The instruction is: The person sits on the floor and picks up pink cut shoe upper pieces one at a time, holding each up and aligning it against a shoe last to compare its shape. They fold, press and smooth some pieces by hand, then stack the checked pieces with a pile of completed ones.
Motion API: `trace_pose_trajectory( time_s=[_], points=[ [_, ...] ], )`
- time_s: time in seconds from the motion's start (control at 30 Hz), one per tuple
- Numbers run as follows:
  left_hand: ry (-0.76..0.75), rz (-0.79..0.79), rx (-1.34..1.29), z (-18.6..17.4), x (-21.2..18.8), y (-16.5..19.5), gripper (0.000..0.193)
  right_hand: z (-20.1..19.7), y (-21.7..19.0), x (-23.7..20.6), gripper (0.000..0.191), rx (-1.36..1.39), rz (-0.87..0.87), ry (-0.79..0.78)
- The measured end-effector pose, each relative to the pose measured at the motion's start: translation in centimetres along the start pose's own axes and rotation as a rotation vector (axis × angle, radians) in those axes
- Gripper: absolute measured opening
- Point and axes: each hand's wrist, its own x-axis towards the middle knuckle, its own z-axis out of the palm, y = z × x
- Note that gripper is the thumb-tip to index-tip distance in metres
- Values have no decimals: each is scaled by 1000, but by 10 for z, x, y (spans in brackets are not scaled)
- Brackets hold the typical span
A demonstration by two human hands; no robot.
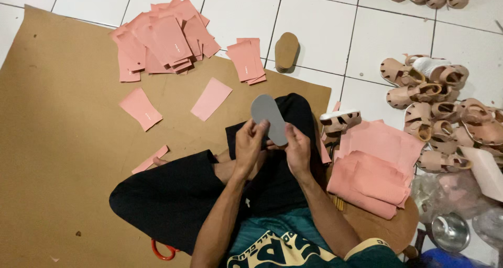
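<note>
I sit cross-legged on a sheet of brown cardboard [63,142]. Both hands hold a grey sole-shaped insole [268,115] above my lap, its rounded end pointing away from me. My left hand [249,142] grips its near left edge with thumb on top. My right hand [297,148] pinches its near right edge. A pile of folded pink sheets [373,166] lies just right of my right hand, with one tan sandal [339,121] at its far corner.
Cut pink pieces [162,40] are heaped at the far side of the cardboard, with loose ones [140,108] nearer. A stack of tan insoles [286,52] stands on the white tiles. Several tan sandals [445,108] crowd the right. Orange scissor handles [163,251] peek out beside my left leg.
</note>
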Motion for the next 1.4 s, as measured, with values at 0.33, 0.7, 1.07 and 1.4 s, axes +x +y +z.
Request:
trace_pose_trajectory(
  time_s=[0.33, 0.7, 1.07, 1.4],
  points=[
    [-74, 29, -28, 2, -16, 67, 37, 2, -5, 10, 45, 25, -48, -26],
    [-165, 84, 57, -18, -23, 87, 40, 13, -18, 12, 41, -158, -52, -100],
    [-102, 83, 22, -34, -19, 90, 40, 31, -17, 7, 28, -186, -75, -171],
    [-65, 338, 497, -64, -17, 114, 40, 91, -15, 31, 24, -390, -186, -188]
  ],
)
